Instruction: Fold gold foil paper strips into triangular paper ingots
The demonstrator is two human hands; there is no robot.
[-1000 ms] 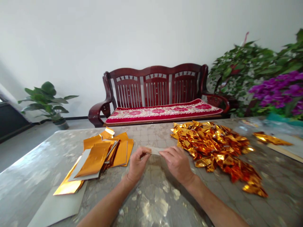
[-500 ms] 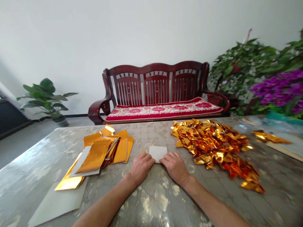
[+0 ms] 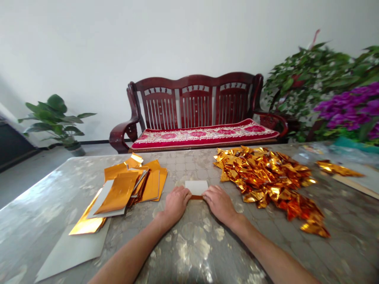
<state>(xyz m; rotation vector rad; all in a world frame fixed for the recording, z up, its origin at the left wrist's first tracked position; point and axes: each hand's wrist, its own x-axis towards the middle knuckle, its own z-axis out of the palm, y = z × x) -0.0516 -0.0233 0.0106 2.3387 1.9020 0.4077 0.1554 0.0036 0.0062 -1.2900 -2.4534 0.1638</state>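
Note:
A small sheet of foil paper (image 3: 196, 187) lies white side up on the table in front of me. Its near edge is turned up, showing a narrow gold-orange strip. My left hand (image 3: 177, 201) pinches the near left corner, fingers closed. At the near right corner, my right hand (image 3: 219, 202) grips the same sheet, fingers closed too. To the left is a loose stack of gold foil sheets (image 3: 117, 193), some with white backs showing. On the right spreads a heap of folded gold foil pieces (image 3: 263, 173).
A patterned grey cloth covers the table (image 3: 189, 248). A pale flat sheet (image 3: 77, 248) lies under the stack. Clear plastic wrapping (image 3: 316, 153) rests at the back right. Beyond the table stand a wooden bench (image 3: 195, 102), a potted plant (image 3: 59, 122) and purple flowers (image 3: 349, 106).
The near edge of the white sheet has been folded up, so a gold-orange strip now shows between my hands. Both hands stay at its near corners.

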